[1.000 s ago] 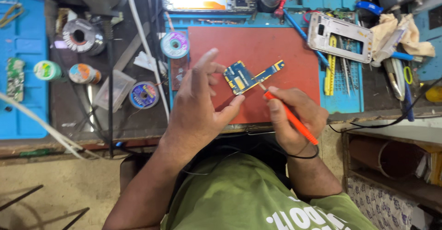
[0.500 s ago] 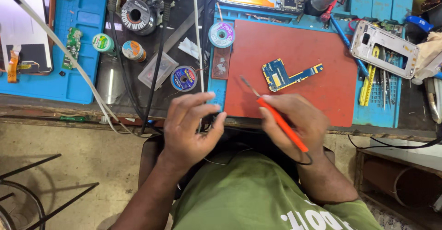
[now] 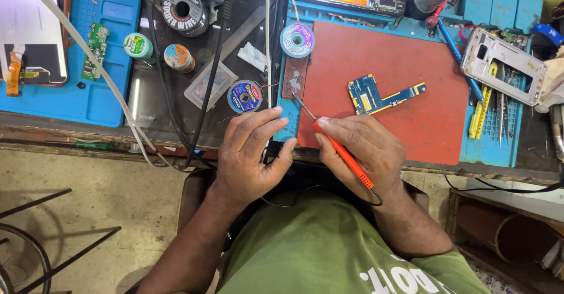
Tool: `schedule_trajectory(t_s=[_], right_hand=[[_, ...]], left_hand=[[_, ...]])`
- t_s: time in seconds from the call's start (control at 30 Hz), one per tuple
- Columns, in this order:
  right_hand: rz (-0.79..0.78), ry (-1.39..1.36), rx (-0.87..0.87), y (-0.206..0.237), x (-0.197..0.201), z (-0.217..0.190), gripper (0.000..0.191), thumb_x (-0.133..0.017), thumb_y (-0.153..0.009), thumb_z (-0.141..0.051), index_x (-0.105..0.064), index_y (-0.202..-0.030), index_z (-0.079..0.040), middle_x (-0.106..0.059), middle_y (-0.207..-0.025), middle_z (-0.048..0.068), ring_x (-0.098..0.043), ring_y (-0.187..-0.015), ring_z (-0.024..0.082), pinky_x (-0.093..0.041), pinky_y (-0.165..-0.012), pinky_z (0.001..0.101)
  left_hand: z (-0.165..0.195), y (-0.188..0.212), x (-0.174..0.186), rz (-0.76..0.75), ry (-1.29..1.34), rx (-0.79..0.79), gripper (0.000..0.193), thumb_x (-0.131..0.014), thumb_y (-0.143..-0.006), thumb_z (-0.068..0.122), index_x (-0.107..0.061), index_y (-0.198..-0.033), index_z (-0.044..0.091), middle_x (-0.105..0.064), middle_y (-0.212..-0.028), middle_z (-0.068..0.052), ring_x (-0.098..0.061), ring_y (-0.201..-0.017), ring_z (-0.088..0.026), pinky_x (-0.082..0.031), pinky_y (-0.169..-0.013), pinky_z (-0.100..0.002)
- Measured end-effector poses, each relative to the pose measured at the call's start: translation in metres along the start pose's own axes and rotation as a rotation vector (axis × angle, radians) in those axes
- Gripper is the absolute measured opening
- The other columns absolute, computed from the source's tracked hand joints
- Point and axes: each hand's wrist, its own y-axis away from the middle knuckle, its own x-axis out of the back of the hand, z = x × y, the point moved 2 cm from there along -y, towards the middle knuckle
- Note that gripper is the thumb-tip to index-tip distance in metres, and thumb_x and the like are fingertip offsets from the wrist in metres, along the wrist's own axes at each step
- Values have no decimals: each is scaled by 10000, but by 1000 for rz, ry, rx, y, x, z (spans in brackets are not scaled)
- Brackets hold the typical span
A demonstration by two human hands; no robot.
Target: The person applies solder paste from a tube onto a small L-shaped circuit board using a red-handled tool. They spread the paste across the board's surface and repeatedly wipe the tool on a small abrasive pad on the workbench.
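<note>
Far left of the red mat (image 3: 405, 94), a blue mat (image 3: 111, 64) lies on the counter (image 3: 176, 135), with a spool of solder wire (image 3: 183, 10) and small reels between the two. The left hand (image 3: 249, 153) rests at the counter's front edge, just left of the red mat, its fingers (image 3: 258, 126) loosely apart and holding nothing. The right hand (image 3: 367, 150) sits at the red mat's near edge, fingers clamped around an orange soldering iron (image 3: 341, 153) whose thin metal tip points up and left over the mat's left border. The blue circuit board (image 3: 379, 94), irregular in outline with gold contacts, lies flat at the red mat's middle, just beyond the right hand, bare mat all around it. Right of the red mat lie tweezers (image 3: 499, 114) and a phone frame (image 3: 502, 64).
</note>
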Motion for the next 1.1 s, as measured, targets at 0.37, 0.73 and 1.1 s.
schedule_trajectory(t_s=[0.37, 0.73, 1.1], right_hand=[[-22, 6, -1, -2, -4, 1, 292, -826, -855, 22, -728, -1128, -8, -761, -1052, 122, -739, -913, 252, -601, -809, 337], [-8, 9, -8, -2, -7, 2, 292, -833, -856, 14, -733, -1128, -16, -763, -1050, 112, -735, -897, 247, -597, -793, 333], [22, 20, -27, 1, -7, 5, 276, -827, -847, 16, -737, -1105, -15, -764, -1027, 94, -725, -878, 237, -594, -780, 329]], left_hand=[[-4, -1, 2, -1, 9, -17, 366, -829, -897, 103, -653, -1215, 65, -647, -1315, -96, -636, -1162, -298, -538, -1036, -436], [-6, -1, 2, 0, 15, -22, 359, -831, -898, 100, -660, -1210, 60, -650, -1311, -96, -639, -1166, -295, -546, -1034, -423], [-7, -1, 1, 2, 18, -25, 357, -834, -890, 98, -662, -1201, 58, -653, -1302, -98, -641, -1163, -293, -545, -1033, -425]])
